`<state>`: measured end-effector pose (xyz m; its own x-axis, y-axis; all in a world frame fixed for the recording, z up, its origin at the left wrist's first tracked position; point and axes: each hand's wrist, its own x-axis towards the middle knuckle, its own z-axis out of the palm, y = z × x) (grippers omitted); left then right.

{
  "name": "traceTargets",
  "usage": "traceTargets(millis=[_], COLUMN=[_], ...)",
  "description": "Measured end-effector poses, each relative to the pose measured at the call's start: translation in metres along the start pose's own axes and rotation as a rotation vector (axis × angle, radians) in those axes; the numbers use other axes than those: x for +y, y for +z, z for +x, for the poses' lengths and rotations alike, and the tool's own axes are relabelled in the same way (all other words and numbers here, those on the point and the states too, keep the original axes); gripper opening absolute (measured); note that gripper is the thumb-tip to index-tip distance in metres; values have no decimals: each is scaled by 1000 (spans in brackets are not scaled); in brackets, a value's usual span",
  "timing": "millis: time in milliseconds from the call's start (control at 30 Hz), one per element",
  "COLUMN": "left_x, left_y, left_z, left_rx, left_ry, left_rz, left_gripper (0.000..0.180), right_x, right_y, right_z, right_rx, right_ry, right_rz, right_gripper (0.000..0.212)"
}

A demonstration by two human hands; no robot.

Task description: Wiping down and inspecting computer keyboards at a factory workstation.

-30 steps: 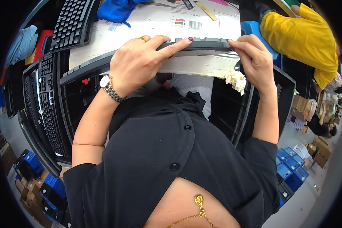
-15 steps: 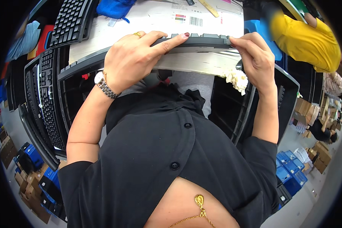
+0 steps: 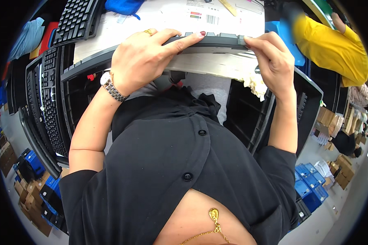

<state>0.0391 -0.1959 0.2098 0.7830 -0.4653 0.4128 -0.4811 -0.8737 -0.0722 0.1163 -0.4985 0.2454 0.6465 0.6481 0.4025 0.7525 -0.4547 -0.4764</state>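
A black keyboard (image 3: 216, 42) is held up on edge over the near side of the table, its front rim toward me and only the tops of some keys showing. My left hand (image 3: 141, 61) lies across its left-middle part, fingers over the far side and the index finger stretched along the top. At the right end, my right hand (image 3: 276, 61) pinches the corner between thumb and fingertips. Most of the key side is hidden from here. Close below my right hand, a crumpled cream-coloured wad (image 3: 254, 85) hangs at the table edge.
Other black keyboards stand at my left, one (image 3: 75, 22) on the table and another (image 3: 53, 98) upright beside it. A blue cloth bundle (image 3: 123, 7) and a yellowish strip (image 3: 228, 7) lie at the back. To the right is a person in yellow (image 3: 329, 47); blue crates (image 3: 310, 183) stand on the floor.
The keyboard and both hands have shifted slightly up and to the left in view. Both hands keep their hold on it. The person in yellow has moved a little.
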Motion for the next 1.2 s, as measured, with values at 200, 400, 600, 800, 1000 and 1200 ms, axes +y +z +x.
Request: traceTargets(millis=[200,400,600,800,1000,1200], left_x=[3,2,2,3,4,5], left_y=[5,0,3,-1,-1,-8], left_z=[-2,-3,0,-1,2,0], left_rx=[51,25,48,26,24,-60], left_ry=[-6,0,10,0,-7,-38], left_rz=[7,-9,-5,12,18,-52], left_gripper=[60,59,59,60,60,58], right_x=[10,7,7,6,7,5], right_y=[-5,-4,-2,-4,0,-1], right_z=[-11,-8,-10,-9,-11,-9], right_rx=[38,7,46,23,57,47], right_ry=[31,1,15,42,-14,24], right_rz=[-26,3,-37,-28,-75,-7], right_gripper=[19,19,19,19,20,18])
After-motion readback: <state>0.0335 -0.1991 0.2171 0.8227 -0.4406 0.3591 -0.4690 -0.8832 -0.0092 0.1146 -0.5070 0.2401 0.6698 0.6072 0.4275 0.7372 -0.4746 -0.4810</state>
